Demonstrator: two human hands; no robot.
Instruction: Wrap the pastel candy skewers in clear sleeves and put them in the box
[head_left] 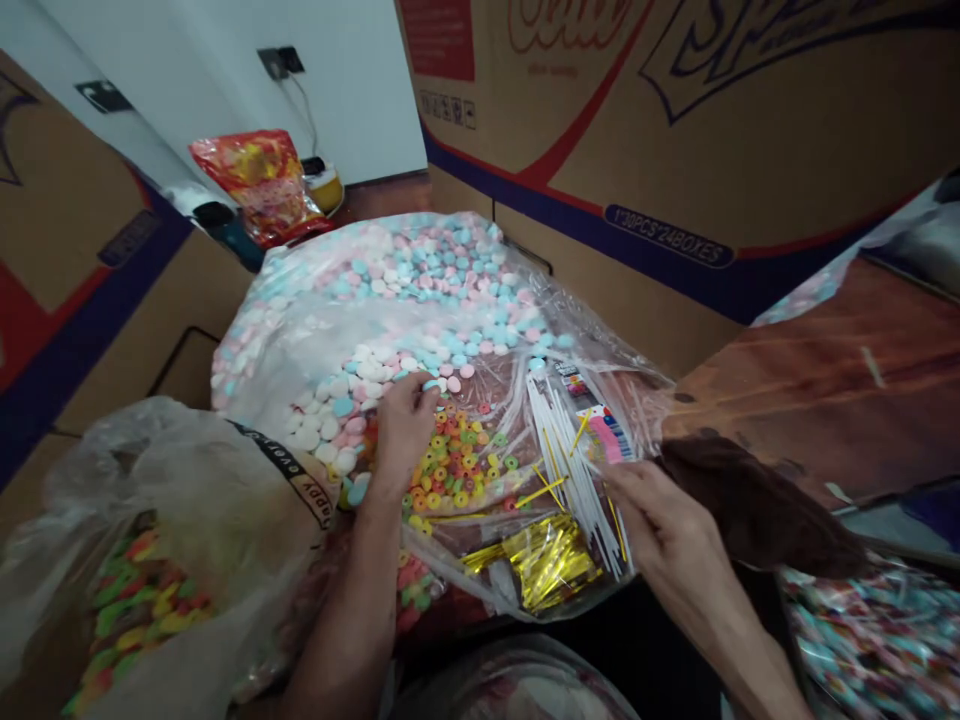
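Note:
My left hand (406, 425) is closed in a pinch at the edge of the candy pile, with a light blue tablet candy (430, 385) at its fingertips. Below it lie small ring-shaped candies (457, 460) in yellow, orange, green and red. My right hand (664, 515) has its fingers drawn together beside a bundle of white sticks (570, 470); what its fingertips hold, if anything, is hidden. Gold twist ties (551, 560) lie bunched in clear plastic near me, and a few loose ones cross the sticks. A small printed packet (606, 435) rests just beyond my right fingers.
A large clear bag (262, 330) spreads pink, white and blue tablet candies behind my hands. Big cardboard boxes (675, 170) stand at both sides. On the left is a plastic bag (187, 500) of colourful gummies; wrapped sweets (877, 630) lie lower right. A red packet (262, 185) sits behind.

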